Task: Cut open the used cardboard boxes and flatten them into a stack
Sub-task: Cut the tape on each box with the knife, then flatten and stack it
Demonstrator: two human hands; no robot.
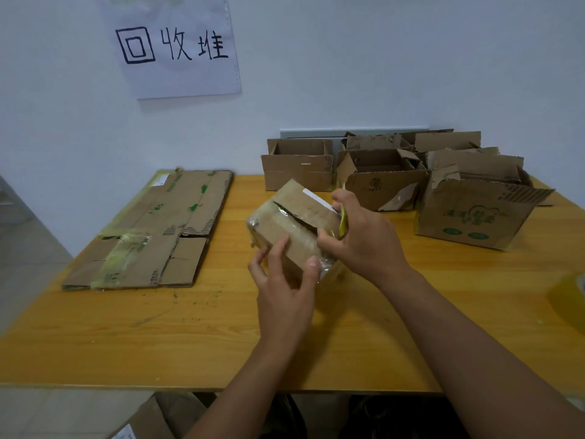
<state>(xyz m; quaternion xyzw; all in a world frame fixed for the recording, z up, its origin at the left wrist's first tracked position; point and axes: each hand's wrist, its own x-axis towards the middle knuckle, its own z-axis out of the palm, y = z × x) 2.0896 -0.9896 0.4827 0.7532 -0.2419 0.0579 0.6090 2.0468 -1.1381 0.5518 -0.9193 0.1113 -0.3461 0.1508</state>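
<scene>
At the middle of the frame a small taped box (294,226) is held tilted above the table (190,327), its top seam slit open along a dark gap. The left hand (285,289) grasps the near end of the box, thumb on the right corner and fingers spread over the near face. The right hand (357,236) is curled round a yellow-green cutter (342,221), which sits at the right end of the slit; its thumb presses on the box top.

At the left of the frame a stack (155,232) of flattened cardboard lies flat on the table, some of it streaked with yellowish tape. At the upper right, open boxes (380,172) stand crowded against the wall, the nearest and largest one (474,213) bearing green print. A tape roll (569,299) shows at the right edge, cut off by the frame. A paper sign (174,49) with handwritten characters hangs on the wall at the upper left.
</scene>
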